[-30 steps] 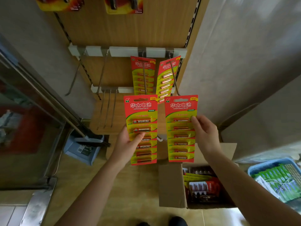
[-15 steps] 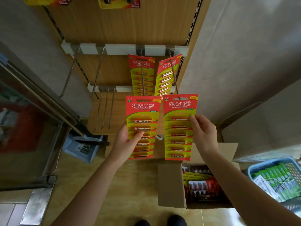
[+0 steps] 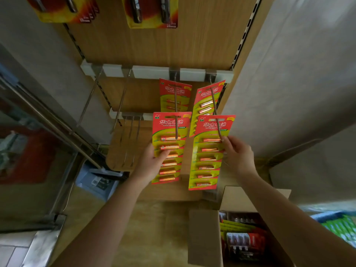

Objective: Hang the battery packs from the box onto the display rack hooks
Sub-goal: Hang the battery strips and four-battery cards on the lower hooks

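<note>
We hold, hands apart: left hand [image 3: 152, 162] pinching left battery pack [image 3: 171, 130], right hand [image 3: 238, 157] pinching right battery pack [image 3: 209, 162], both mid-frame at the rack hooks [image 3: 175, 101]. Lower right: cardboard box [image 3: 204, 237], more packs [image 3: 242, 239] inside; blue basket [image 3: 317, 217], green packs [image 3: 344, 228].

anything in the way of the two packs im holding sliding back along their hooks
Nothing visible blocks them. The left pack and right pack are already threaded on their hooks. Each rod runs bare back to the hung packs near the rail, which only limit how far they slide.
</note>
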Demonstrator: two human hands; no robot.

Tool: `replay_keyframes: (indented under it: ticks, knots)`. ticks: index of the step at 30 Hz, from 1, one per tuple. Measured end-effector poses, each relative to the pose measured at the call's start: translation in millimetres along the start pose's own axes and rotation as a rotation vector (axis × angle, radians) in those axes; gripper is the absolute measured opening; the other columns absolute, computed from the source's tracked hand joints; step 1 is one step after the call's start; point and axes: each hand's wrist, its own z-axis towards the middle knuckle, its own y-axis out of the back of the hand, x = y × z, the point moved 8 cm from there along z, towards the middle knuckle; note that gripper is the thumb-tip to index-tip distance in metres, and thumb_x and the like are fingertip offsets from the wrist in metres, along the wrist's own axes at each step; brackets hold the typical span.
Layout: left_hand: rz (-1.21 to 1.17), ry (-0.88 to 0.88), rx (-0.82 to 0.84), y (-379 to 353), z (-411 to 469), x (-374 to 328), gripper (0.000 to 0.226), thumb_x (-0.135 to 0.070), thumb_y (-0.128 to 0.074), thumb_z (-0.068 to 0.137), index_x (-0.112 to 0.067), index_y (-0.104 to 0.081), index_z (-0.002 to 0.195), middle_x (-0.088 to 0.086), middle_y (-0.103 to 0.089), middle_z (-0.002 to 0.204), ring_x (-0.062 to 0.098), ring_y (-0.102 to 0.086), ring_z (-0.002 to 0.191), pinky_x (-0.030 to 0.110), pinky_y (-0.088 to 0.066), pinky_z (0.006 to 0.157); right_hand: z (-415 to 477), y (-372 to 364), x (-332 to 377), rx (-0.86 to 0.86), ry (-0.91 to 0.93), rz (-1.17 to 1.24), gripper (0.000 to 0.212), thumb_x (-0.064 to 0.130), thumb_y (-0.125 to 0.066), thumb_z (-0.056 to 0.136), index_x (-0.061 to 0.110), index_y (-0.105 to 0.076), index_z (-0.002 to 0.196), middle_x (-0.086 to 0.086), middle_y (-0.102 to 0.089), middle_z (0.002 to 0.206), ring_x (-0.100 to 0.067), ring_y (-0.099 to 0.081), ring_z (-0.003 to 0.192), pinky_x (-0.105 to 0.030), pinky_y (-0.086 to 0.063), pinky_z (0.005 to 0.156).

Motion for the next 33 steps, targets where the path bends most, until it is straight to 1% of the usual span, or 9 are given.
replay_keyframes:
  ticks: [4,8,10,13,18,22,25,27,33]
  knots:
    - [0.041,0.024,-0.017,0.1,33.3,-11.5,0.02,-0.017,-0.053,0.093,-0.015,-0.055,0.112,-0.002,-0.064,0.1,0.014,-0.062,0.092,0.032,-0.048,0.082,27.4,2.5,11.6,-0.088,0.023,-0.076,0.026,0.03,-0.047,0.095,0.014,-0.067,0.09,0.001,-0.063,0.077,-0.004,-0.053,0.063,-0.017,-0.038,0.055]
    - [0.08,0.081,-0.012,-1.1,59.5,-16.9,0.025,-0.019,-0.051,0.094,-0.01,-0.055,0.117,0.002,-0.063,0.105,0.018,-0.06,0.098,0.029,-0.044,0.077,53.9,-2.8,20.4,-0.083,0.008,-0.118,0.029,0.031,-0.046,0.095,0.015,-0.069,0.096,0.0,-0.064,0.081,-0.009,-0.054,0.065,-0.02,-0.036,0.054]
    - [0.08,0.101,-0.018,0.0,69.0,-17.6,0.027,-0.018,-0.051,0.093,-0.01,-0.054,0.119,0.004,-0.063,0.109,0.017,-0.059,0.097,0.029,-0.042,0.079,66.2,-4.3,26.5,-0.088,0.012,-0.14,0.029,0.031,-0.046,0.095,0.013,-0.07,0.095,-0.007,-0.068,0.085,-0.017,-0.059,0.07,-0.025,-0.04,0.06]
    - [0.074,0.113,-0.034,4.1,81.2,-18.6,0.027,-0.018,-0.053,0.093,-0.01,-0.055,0.118,0.004,-0.064,0.107,0.018,-0.061,0.094,0.024,-0.041,0.064,77.9,-5.9,29.8,-0.091,-0.004,-0.133,0.03,0.031,-0.048,0.094,0.011,-0.07,0.094,-0.008,-0.069,0.085,-0.028,-0.065,0.084,-0.039,-0.052,0.079]
    - [0.087,0.128,-0.071,7.3,101.7,-12.0,0.026,-0.02,-0.054,0.092,-0.012,-0.055,0.117,0.007,-0.066,0.111,0.022,-0.064,0.099,0.033,-0.049,0.075,85.3,-14.0,28.9,-0.05,-0.045,-0.1,0.028,0.03,-0.049,0.093,0.012,-0.069,0.099,-0.008,-0.069,0.092,-0.029,-0.065,0.092,-0.051,-0.051,0.087]
    - [0.225,0.087,-0.245,17.0,102.3,-3.9,0.028,-0.032,-0.056,0.09,-0.013,-0.055,0.111,0.005,-0.064,0.109,0.021,-0.064,0.097,0.026,-0.045,0.064,83.0,-9.6,22.8,-0.063,-0.097,-0.065,0.026,0.026,-0.055,0.091,0.015,-0.064,0.112,-0.005,-0.068,0.111,-0.024,-0.064,0.101,-0.045,-0.05,0.093]
    - [0.394,0.073,-0.328,17.0,86.0,0.9,0.039,-0.027,-0.06,0.087,-0.011,-0.049,0.12,0.011,-0.053,0.126,0.028,-0.055,0.114,0.035,-0.05,0.082,70.7,-2.2,9.8,-0.074,-0.123,-0.079,0.029,0.019,-0.057,0.089,0.015,-0.06,0.118,-0.004,-0.066,0.117,-0.023,-0.064,0.101,-0.041,-0.049,0.095]
    - [0.507,0.053,-0.329,8.8,68.8,2.5,0.038,-0.016,-0.057,0.089,-0.007,-0.047,0.125,0.012,-0.048,0.131,0.028,-0.05,0.12,0.033,-0.044,0.089,58.9,-0.1,-2.2,-0.041,-0.134,-0.122,0.028,0.017,-0.057,0.089,0.014,-0.062,0.117,-0.005,-0.067,0.115,-0.022,-0.064,0.099,-0.037,-0.05,0.094]
    - [0.553,-0.043,-0.297,-30.8,14.5,11.9,0.017,-0.008,-0.051,0.09,-0.011,-0.06,0.104,0.003,-0.064,0.105,0.012,-0.055,0.088,0.024,-0.04,0.073,7.4,11.4,-60.0,0.092,-0.207,-0.233,0.024,0.013,-0.054,0.089,0.013,-0.068,0.108,-0.003,-0.068,0.108,-0.014,-0.057,0.095,-0.022,-0.04,0.081]
